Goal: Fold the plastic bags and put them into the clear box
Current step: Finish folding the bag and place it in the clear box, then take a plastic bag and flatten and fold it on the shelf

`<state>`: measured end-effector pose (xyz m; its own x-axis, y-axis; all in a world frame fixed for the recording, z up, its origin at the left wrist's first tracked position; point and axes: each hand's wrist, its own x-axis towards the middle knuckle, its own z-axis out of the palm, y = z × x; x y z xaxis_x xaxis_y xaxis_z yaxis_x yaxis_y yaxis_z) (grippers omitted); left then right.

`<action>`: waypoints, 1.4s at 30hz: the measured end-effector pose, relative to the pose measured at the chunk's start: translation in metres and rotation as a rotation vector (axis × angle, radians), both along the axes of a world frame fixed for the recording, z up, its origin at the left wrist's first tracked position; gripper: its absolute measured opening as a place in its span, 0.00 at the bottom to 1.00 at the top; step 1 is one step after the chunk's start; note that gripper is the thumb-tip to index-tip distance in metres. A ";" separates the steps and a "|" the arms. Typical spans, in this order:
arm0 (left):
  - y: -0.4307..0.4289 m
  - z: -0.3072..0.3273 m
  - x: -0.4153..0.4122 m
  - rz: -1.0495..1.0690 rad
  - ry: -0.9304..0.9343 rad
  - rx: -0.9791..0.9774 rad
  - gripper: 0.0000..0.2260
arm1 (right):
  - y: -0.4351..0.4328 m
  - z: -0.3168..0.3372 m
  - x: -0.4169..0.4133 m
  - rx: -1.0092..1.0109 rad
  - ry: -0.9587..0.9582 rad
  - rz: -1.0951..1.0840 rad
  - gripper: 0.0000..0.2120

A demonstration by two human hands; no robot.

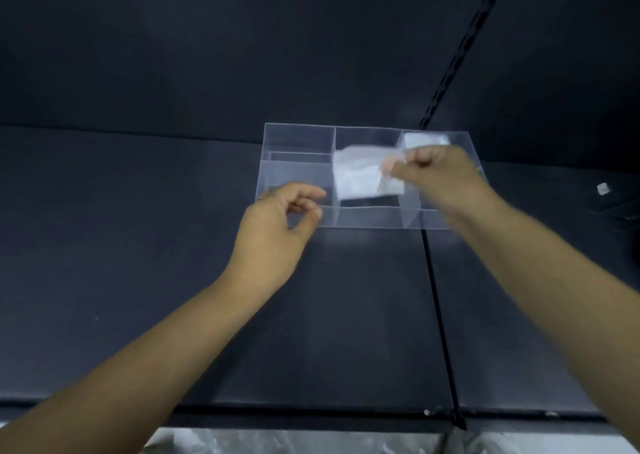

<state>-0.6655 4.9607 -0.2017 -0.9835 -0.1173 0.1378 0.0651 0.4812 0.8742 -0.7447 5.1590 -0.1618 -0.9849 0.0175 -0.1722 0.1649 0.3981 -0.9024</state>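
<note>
Clear rectangular plastic box with inner dividers (299, 140) sits on the dark matte tabletop (138, 263), just off frame centre toward 1 o'clock.

Right hand (433, 173) is over the box's right half, grasping: thumb and curled fingers pinch the 3 o'clock edge of a folded translucent white plastic bag (360, 173). The bag hangs roughly flat over the box's middle compartment. Can't tell if its lower edge touches the box floor; the frame is motion-blurred.

A second folded whitish plastic bag (424, 140) lies in the far-right compartment, at 1 o'clock of the box, partly hidden behind the right hand's knuckles.

Left hand (273, 232) is at the box's 8 o'clock corner, fingers loosely curled, thumb pointing toward 2 o'clock. Nothing is visible in it, so it reads as released. Its fingertips overlap the near-left compartment in view; contact with the box wall is unclear.

Both bare forearms come in from 7 and 5 o'clock.

A thin black seam line (437, 297) runs across the tabletop from under the box's right part down to 5 o'clock. A small pale object (603, 188) lies on the tabletop at 3 o'clock, well apart from the box, too small to identify. Crumpled clear plastic sheeting (277, 443) runs along the bottom edge at 6 o'clock. A black slotted rail (460, 55) rises on the dark back wall at 1 o'clock.
</note>
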 end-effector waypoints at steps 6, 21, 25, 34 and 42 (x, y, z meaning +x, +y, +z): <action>0.010 -0.034 0.004 -0.259 0.063 -0.701 0.28 | -0.017 -0.028 -0.086 0.622 0.067 -0.048 0.03; 0.004 -0.048 0.039 -0.285 0.095 -0.694 0.28 | 0.005 -0.021 -0.068 0.789 0.254 -0.144 0.20; 0.003 -0.058 0.080 -0.284 0.039 -0.709 0.25 | 0.015 -0.009 -0.008 0.549 0.357 -0.040 0.11; 0.003 -0.076 0.142 -0.296 -0.085 -0.961 0.30 | 0.023 -0.079 0.230 0.466 0.035 1.059 0.13; 0.000 -0.080 0.147 -0.324 -0.144 -0.979 0.31 | 0.048 -0.158 0.263 0.885 -0.424 0.894 0.22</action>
